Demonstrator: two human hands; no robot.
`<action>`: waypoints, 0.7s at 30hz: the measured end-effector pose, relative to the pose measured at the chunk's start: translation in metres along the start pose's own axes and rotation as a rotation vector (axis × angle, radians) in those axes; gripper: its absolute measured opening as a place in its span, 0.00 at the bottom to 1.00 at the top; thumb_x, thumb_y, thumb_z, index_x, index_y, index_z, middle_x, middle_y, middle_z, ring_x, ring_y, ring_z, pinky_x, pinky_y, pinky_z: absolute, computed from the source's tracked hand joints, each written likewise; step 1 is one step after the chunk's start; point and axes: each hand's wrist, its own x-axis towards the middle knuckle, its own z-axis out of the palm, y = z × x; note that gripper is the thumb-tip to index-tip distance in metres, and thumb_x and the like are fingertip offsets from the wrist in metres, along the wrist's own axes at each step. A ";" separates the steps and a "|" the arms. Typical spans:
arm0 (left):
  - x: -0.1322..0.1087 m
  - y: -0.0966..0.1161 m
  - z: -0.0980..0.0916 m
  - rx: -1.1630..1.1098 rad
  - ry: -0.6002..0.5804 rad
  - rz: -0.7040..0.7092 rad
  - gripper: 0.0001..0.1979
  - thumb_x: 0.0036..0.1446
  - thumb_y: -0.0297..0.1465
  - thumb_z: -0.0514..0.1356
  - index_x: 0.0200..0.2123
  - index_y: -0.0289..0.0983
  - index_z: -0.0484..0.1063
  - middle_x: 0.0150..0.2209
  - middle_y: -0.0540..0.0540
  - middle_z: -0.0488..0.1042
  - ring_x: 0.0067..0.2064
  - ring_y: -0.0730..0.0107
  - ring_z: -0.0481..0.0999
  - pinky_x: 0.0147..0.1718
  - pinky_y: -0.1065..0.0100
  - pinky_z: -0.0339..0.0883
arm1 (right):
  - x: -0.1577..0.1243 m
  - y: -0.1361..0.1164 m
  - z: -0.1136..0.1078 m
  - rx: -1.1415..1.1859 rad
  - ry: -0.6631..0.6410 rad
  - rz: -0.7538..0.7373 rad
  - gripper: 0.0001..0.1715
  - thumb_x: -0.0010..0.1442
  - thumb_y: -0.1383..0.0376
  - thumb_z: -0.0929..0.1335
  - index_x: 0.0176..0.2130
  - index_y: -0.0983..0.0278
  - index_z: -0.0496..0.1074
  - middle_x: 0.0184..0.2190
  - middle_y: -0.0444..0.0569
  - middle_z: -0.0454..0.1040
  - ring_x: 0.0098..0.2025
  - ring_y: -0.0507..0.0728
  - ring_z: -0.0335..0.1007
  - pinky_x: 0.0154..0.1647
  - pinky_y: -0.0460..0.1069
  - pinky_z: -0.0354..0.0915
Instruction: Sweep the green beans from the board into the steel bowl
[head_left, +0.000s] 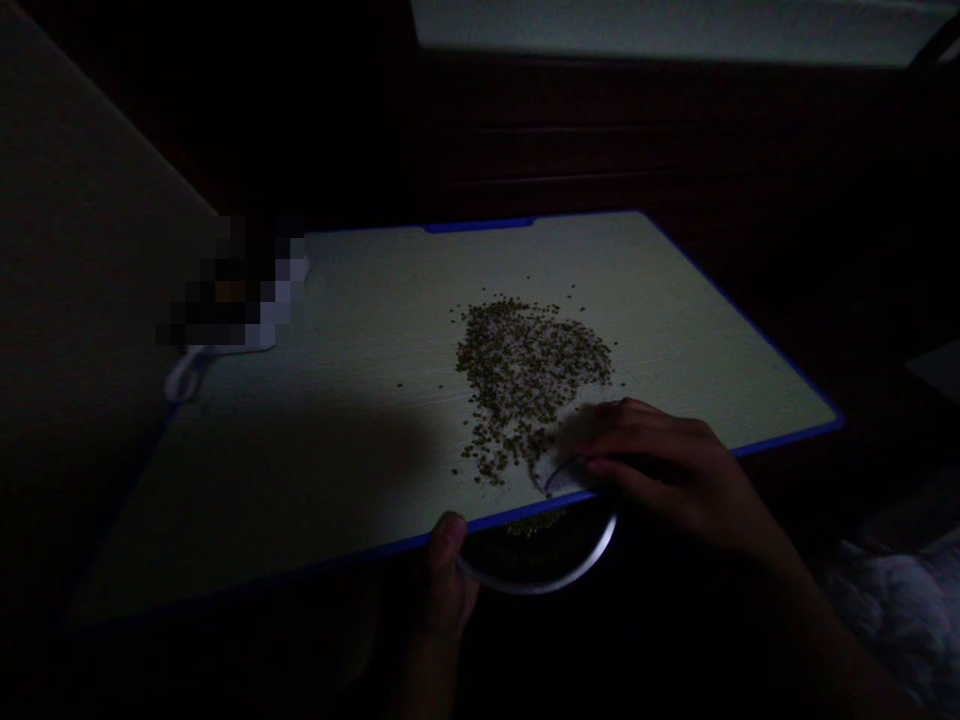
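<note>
- Far beyond the left fingers: one blurred object (259,315) with one pale loop (182,375), at the far-left corner of one blue-edged board (697,330); tilting the board could shift it.
- At the near edge: one left hand (444,572), thumb up beside the blue edge; its other fingers are mostly hidden, so I cannot tell what they clasp.
- Ahead of and between both hands' fingers: one loose spread of small grains (525,360), too many to count; a hard sweep could scatter them.
- Just right of the left thumb: one bowl (555,586), partly under the edge, with grains inside; if it drifts, grains could drop past its rim.
- Further right: one right hand (667,460), fingers bunched, seemingly pinching one thin curved piece (561,470); a loose pinch could let it flick grains sideways.
</note>
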 end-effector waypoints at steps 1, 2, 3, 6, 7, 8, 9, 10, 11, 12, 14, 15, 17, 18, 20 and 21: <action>0.000 0.000 0.000 -0.013 0.008 0.001 0.26 0.27 0.36 0.73 0.36 0.40 0.77 0.29 0.47 0.80 0.58 0.42 0.72 0.64 0.46 0.57 | 0.000 0.000 0.000 -0.003 -0.011 -0.007 0.10 0.63 0.69 0.71 0.45 0.61 0.77 0.40 0.46 0.79 0.44 0.54 0.73 0.46 0.51 0.67; 0.000 0.000 0.000 -0.024 0.013 0.000 0.28 0.27 0.36 0.73 0.38 0.39 0.77 0.29 0.48 0.80 0.57 0.43 0.72 0.64 0.47 0.57 | 0.000 0.000 0.000 0.002 -0.018 -0.014 0.09 0.62 0.69 0.71 0.45 0.61 0.77 0.39 0.46 0.79 0.44 0.54 0.73 0.46 0.51 0.67; 0.001 -0.001 -0.001 -0.028 0.006 0.006 0.28 0.28 0.36 0.73 0.39 0.39 0.76 0.29 0.48 0.80 0.56 0.44 0.73 0.64 0.47 0.57 | 0.000 0.000 0.000 0.011 -0.022 -0.019 0.09 0.62 0.69 0.71 0.44 0.61 0.77 0.39 0.46 0.79 0.43 0.54 0.73 0.45 0.51 0.67; 0.001 -0.002 -0.003 -0.023 -0.033 0.040 0.26 0.32 0.36 0.73 0.40 0.40 0.77 0.29 0.48 0.80 0.55 0.47 0.75 0.64 0.49 0.59 | -0.001 0.002 -0.001 0.032 -0.010 -0.021 0.10 0.62 0.69 0.71 0.45 0.60 0.77 0.38 0.45 0.79 0.43 0.54 0.73 0.44 0.52 0.67; 0.002 -0.002 -0.004 -0.020 -0.039 0.038 0.25 0.32 0.37 0.73 0.39 0.40 0.77 0.30 0.48 0.80 0.55 0.46 0.75 0.63 0.49 0.60 | -0.001 0.002 -0.001 0.028 -0.004 -0.018 0.10 0.62 0.68 0.71 0.45 0.60 0.77 0.38 0.45 0.79 0.43 0.54 0.73 0.44 0.52 0.67; 0.002 -0.002 -0.004 -0.010 -0.046 0.028 0.24 0.32 0.38 0.72 0.37 0.39 0.77 0.31 0.46 0.81 0.55 0.45 0.74 0.63 0.48 0.60 | -0.001 0.002 -0.001 0.015 0.002 -0.013 0.10 0.62 0.68 0.71 0.45 0.59 0.77 0.38 0.45 0.79 0.43 0.54 0.73 0.44 0.52 0.67; 0.002 -0.002 -0.005 0.003 -0.057 0.009 0.23 0.31 0.39 0.72 0.35 0.38 0.78 0.32 0.44 0.81 0.55 0.43 0.74 0.62 0.47 0.61 | -0.001 0.002 -0.001 -0.004 0.007 -0.006 0.10 0.62 0.68 0.71 0.45 0.59 0.77 0.39 0.45 0.79 0.43 0.55 0.73 0.44 0.52 0.67; 0.002 -0.003 -0.005 0.017 -0.069 -0.009 0.23 0.30 0.39 0.72 0.33 0.37 0.78 0.33 0.42 0.81 0.55 0.41 0.74 0.62 0.46 0.61 | -0.001 0.002 0.000 -0.025 0.011 0.005 0.10 0.63 0.67 0.71 0.45 0.59 0.77 0.39 0.45 0.79 0.43 0.55 0.73 0.45 0.52 0.67; 0.002 -0.003 -0.005 0.026 -0.077 -0.015 0.22 0.31 0.40 0.72 0.33 0.36 0.77 0.34 0.41 0.81 0.55 0.40 0.73 0.62 0.45 0.61 | 0.000 0.002 0.001 -0.044 0.012 0.021 0.10 0.63 0.67 0.70 0.45 0.59 0.77 0.39 0.46 0.79 0.44 0.55 0.73 0.45 0.52 0.68; 0.002 -0.003 -0.005 0.030 -0.080 -0.005 0.23 0.31 0.40 0.72 0.34 0.36 0.77 0.35 0.41 0.81 0.55 0.41 0.73 0.62 0.46 0.61 | 0.000 0.002 0.001 -0.059 0.017 0.040 0.10 0.63 0.67 0.70 0.46 0.59 0.77 0.40 0.46 0.79 0.44 0.55 0.73 0.45 0.52 0.68; 0.002 -0.002 -0.004 0.020 -0.069 0.053 0.26 0.33 0.38 0.72 0.40 0.37 0.77 0.39 0.43 0.81 0.56 0.44 0.73 0.63 0.48 0.60 | 0.000 0.002 0.003 -0.083 0.050 0.077 0.11 0.64 0.66 0.70 0.47 0.58 0.76 0.43 0.46 0.79 0.46 0.55 0.73 0.46 0.52 0.69; 0.001 -0.002 -0.003 0.010 -0.055 0.080 0.29 0.33 0.37 0.72 0.43 0.38 0.75 0.40 0.45 0.81 0.56 0.46 0.73 0.63 0.48 0.60 | 0.000 0.003 0.004 -0.090 0.073 0.088 0.11 0.64 0.66 0.70 0.47 0.58 0.76 0.44 0.47 0.79 0.47 0.56 0.74 0.47 0.53 0.69; 0.000 -0.001 -0.002 0.006 -0.040 0.072 0.33 0.32 0.36 0.72 0.47 0.38 0.74 0.40 0.45 0.80 0.55 0.45 0.73 0.62 0.46 0.61 | 0.000 0.003 0.005 -0.096 0.109 0.092 0.12 0.64 0.66 0.70 0.48 0.57 0.76 0.46 0.47 0.79 0.48 0.56 0.74 0.48 0.53 0.69; -0.001 -0.001 -0.002 0.009 -0.040 0.049 0.34 0.32 0.37 0.72 0.48 0.38 0.73 0.40 0.44 0.80 0.55 0.44 0.74 0.62 0.45 0.61 | 0.001 0.004 0.005 -0.093 0.115 0.084 0.13 0.64 0.67 0.70 0.48 0.57 0.76 0.46 0.46 0.79 0.48 0.56 0.74 0.48 0.53 0.69; -0.002 0.000 -0.002 0.011 -0.043 0.017 0.35 0.33 0.38 0.72 0.48 0.38 0.73 0.38 0.44 0.80 0.54 0.44 0.75 0.63 0.45 0.58 | 0.001 0.004 0.004 -0.079 0.095 0.052 0.13 0.63 0.67 0.70 0.48 0.56 0.76 0.44 0.46 0.80 0.48 0.56 0.74 0.49 0.54 0.68; -0.002 0.000 -0.003 0.010 -0.049 0.019 0.34 0.33 0.38 0.72 0.48 0.38 0.73 0.38 0.45 0.80 0.55 0.46 0.74 0.64 0.47 0.56 | 0.001 0.004 0.004 -0.074 0.080 0.034 0.13 0.63 0.67 0.70 0.48 0.56 0.76 0.43 0.45 0.80 0.47 0.57 0.74 0.49 0.54 0.68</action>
